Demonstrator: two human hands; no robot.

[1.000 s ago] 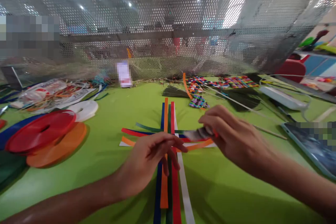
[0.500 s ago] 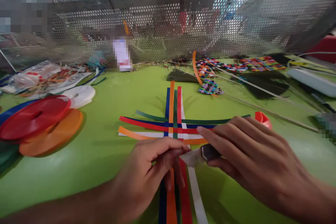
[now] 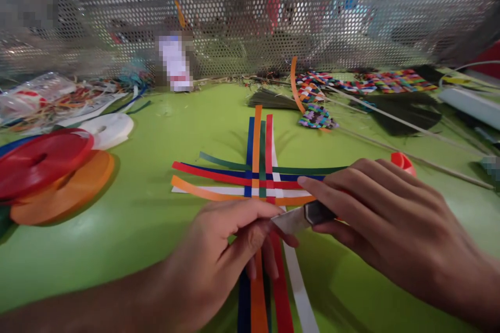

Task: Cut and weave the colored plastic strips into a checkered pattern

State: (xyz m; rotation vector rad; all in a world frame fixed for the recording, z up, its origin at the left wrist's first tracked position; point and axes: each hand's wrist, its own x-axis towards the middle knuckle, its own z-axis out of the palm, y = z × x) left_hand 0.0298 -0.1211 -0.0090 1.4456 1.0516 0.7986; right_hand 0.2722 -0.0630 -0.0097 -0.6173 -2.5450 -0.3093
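Note:
Coloured ribbon strips [image 3: 260,182] lie crossed and interlaced on the green table [image 3: 156,239]: blue, orange, green, red and white run towards me, with others across them. My right hand [image 3: 386,218] is closed round a cutter [image 3: 300,217] with a bare metal blade and a red end, held just near of the crossing. My left hand [image 3: 226,255] rests on the near strips. Its thumb and forefinger are pinched at the blade's tip, and what lies between them is hidden.
Red [image 3: 42,158], orange [image 3: 66,192] and white [image 3: 109,127] ribbon rolls lie at the left. Small woven colourful pieces [image 3: 316,117], dark leaf bundles [image 3: 406,109] and thin sticks [image 3: 410,158] lie at the back right. A perforated metal screen [image 3: 250,21] closes off the far edge.
My right hand brought the cutter down and nearer, to meet my left fingers just below the crossing. The view tipped downwards, so the strips sit higher in frame.

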